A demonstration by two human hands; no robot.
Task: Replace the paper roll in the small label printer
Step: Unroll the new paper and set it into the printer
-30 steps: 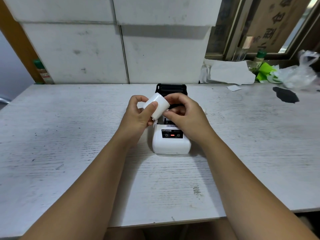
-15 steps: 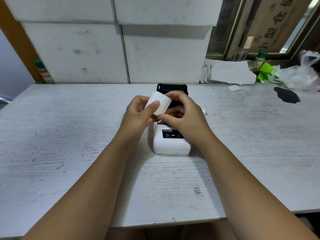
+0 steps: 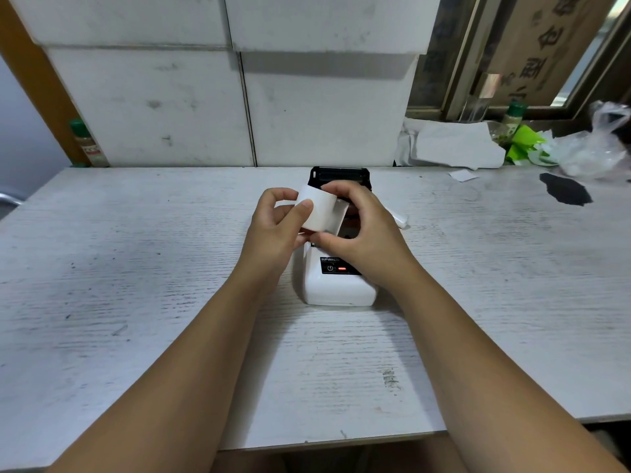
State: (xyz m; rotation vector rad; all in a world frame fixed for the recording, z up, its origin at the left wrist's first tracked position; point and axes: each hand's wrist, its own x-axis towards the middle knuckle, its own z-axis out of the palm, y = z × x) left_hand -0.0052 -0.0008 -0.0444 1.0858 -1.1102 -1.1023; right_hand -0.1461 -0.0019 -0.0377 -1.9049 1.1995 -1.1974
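Observation:
A small white label printer (image 3: 338,288) sits mid-table with its black lid (image 3: 339,174) flipped open toward the wall and a red light on its black panel. Above its open bay I hold a white paper roll (image 3: 319,209). My left hand (image 3: 276,230) pinches the roll's left end between thumb and fingers. My right hand (image 3: 362,233) grips the right side, and a loose flap of paper hangs from the roll near its thumb. The bay itself is mostly hidden behind my right hand.
A small white scrap or roll (image 3: 401,220) lies just right of the printer. At the back right are torn paper (image 3: 454,148), a green wrapper (image 3: 522,145), a clear plastic bag (image 3: 594,148) and a dark stain (image 3: 565,194). White foam blocks (image 3: 239,97) wall the back edge.
The roll has turned between my fingers and risen slightly toward the lid. A loose flap of paper now hangs off its right side. The printer has not moved.

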